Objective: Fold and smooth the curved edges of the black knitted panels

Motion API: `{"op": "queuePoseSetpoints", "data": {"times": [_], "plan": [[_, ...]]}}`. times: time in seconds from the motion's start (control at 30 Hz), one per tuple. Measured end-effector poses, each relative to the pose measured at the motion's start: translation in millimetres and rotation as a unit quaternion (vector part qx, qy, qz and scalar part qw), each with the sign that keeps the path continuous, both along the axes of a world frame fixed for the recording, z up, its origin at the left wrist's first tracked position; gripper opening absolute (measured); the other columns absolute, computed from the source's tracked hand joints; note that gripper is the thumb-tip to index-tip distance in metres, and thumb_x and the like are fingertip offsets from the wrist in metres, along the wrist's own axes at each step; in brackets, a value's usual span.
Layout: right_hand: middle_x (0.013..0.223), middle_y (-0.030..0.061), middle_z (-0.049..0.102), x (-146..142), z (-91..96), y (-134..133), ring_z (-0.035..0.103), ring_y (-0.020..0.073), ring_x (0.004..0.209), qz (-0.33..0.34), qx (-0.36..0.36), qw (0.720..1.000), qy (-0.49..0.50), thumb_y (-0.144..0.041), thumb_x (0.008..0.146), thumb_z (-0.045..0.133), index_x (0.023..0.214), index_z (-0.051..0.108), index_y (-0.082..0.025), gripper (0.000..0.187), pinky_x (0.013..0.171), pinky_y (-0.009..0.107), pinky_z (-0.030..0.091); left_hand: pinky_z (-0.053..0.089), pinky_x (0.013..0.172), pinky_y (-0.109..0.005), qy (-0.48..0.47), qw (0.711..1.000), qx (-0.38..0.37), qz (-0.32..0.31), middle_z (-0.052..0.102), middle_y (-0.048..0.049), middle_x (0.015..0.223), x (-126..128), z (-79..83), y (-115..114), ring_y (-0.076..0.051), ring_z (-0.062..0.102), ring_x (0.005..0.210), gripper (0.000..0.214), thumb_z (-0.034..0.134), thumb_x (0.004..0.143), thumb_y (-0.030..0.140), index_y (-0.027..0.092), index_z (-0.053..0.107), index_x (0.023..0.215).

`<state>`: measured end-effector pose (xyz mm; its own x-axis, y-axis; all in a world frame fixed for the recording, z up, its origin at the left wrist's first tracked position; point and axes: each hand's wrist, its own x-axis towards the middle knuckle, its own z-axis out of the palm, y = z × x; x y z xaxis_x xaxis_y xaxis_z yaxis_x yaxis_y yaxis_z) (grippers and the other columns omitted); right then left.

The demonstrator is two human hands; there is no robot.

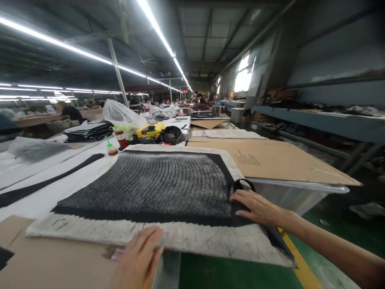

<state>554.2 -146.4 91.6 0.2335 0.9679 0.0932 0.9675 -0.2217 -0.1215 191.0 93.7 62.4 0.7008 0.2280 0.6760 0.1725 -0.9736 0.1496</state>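
A black sheet (pixel 168 184) with curved, textured grey rows lies on a worn, whitish padded board (pixel 204 241). My right hand (pixel 255 204) is at the sheet's right edge, its fingers stretched and its thumb apart. Just beyond those fingertips is a black curled strip or ring (pixel 244 184); whether they touch it is unclear. At the board's front edge, my left hand (pixel 140 257) is smeared by motion, and I cannot make out whether it holds anything. A small pinkish thing (pixel 118 254) shows beside it.
Behind the board are a glue bottle (pixel 112 148), a coil of black strips (pixel 172 135), a yellow box (pixel 150 130) and a clear plastic bag (pixel 123 114). Stacked black sheets (pixel 88 131) sit left. Flat cardboard (pixel 270 158) extends right. People work far off.
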Motion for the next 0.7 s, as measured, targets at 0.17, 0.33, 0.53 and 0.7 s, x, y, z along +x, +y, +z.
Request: {"op": "queuePoseSetpoints", "data": {"times": [0.17,0.33,0.53,0.7], "plan": [[0.143,0.0129,0.041,33.9,1.3,12.9,0.032,0.0306,0.133,-0.027,0.052,0.997,-0.058,-0.018,0.085,0.05,0.133,0.047,-0.021,0.049,0.11,0.054,0.019,0.055,0.092,-0.038,0.104,0.985,0.008,-0.136,0.065,-0.0072,0.119,108.0,-4.9,-65.7,-0.023,0.06,0.109,0.04,0.051,0.082,0.012,0.017,0.056,0.121],[0.109,0.0119,0.062,72.9,0.8,34.6,0.049,0.0299,0.117,0.004,0.015,0.998,-0.056,-0.009,0.074,0.052,0.112,0.063,-0.018,0.041,0.111,0.058,0.008,0.053,0.094,-0.043,0.172,0.975,-0.008,-0.142,0.063,-0.0047,0.124,126.1,-34.8,-74.9,-0.027,0.057,0.115,0.046,0.054,0.08,0.011,0.021,0.054,0.125],[0.084,0.0042,0.062,71.4,17.7,33.2,0.057,0.0242,0.094,0.056,-0.038,0.998,-0.011,-0.013,0.078,0.047,0.079,0.065,-0.021,0.02,0.11,0.054,0.014,0.05,0.091,-0.038,0.147,0.979,0.075,-0.121,0.062,-0.0035,0.125,110.9,-59.4,-56.0,-0.027,0.057,0.114,0.041,0.058,0.086,0.027,0.022,0.052,0.126],[0.074,0.0015,0.059,43.7,40.0,8.9,0.057,0.0214,0.08,0.04,-0.097,0.993,0.058,-0.013,0.068,0.047,0.074,0.062,-0.02,0.018,0.097,0.047,0.035,0.043,0.094,-0.039,0.095,0.993,0.046,-0.053,0.063,-0.0026,0.124,111.1,-67.7,-68.4,-0.025,0.055,0.115,0.033,0.056,0.087,0.024,0.027,0.056,0.12]]}}
